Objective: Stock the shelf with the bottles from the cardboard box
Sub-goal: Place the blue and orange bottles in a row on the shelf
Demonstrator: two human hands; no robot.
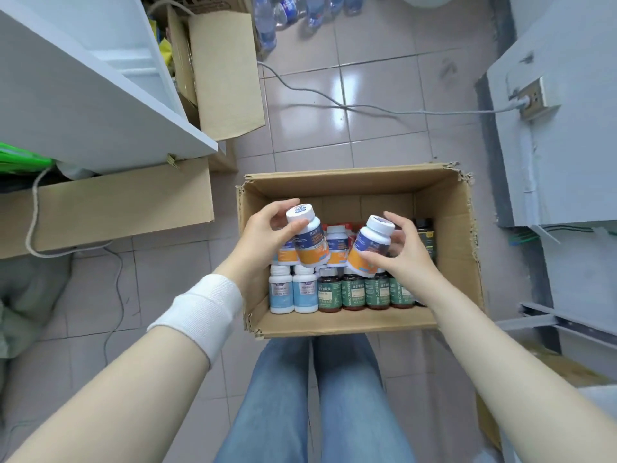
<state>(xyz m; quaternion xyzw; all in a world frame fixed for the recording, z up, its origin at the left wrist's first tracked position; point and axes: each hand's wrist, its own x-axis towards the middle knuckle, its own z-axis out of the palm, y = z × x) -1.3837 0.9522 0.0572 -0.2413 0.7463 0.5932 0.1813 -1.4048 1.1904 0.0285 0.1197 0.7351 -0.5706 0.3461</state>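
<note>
- Glossy beige floor tiles [384, 78] fill a narrow storeroom; a grey cable [367, 108] trails across them to a wall socket [531, 98] on the right.
- An open cardboard box [444, 195] with ragged top edges sits on the floor, just ahead of the person's jeans [334, 396].
- The left hand [263, 232], with a white wristband [203, 315] on its wrist, has its fingers curled round a white-capped bottle [309, 242] with an orange-and-blue label. The bottle is tilted above the left part of the box.
- A similar bottle shows just behind it; whether the left hand also holds that one cannot be told.
- The right hand [400, 252] pinches a second orange-and-blue bottle [369, 245] between thumb and fingers, tilted over the middle of the box.
- The two held bottles are near each other but apart.
- In the box, the near row has two pale-blue-labelled bottles [292, 292] on the left and a run of green-labelled bottles [354, 292] beside them.
- More orange-labelled ones stand behind, and a dark bottle [425, 235] is at the right wall.
- A white shelf [83, 105] stands at the left, well apart from the box.
- Two other cartons [227, 78] lie by the shelf, and clear water bottles [287, 11] lie at the far edge of the floor.
</note>
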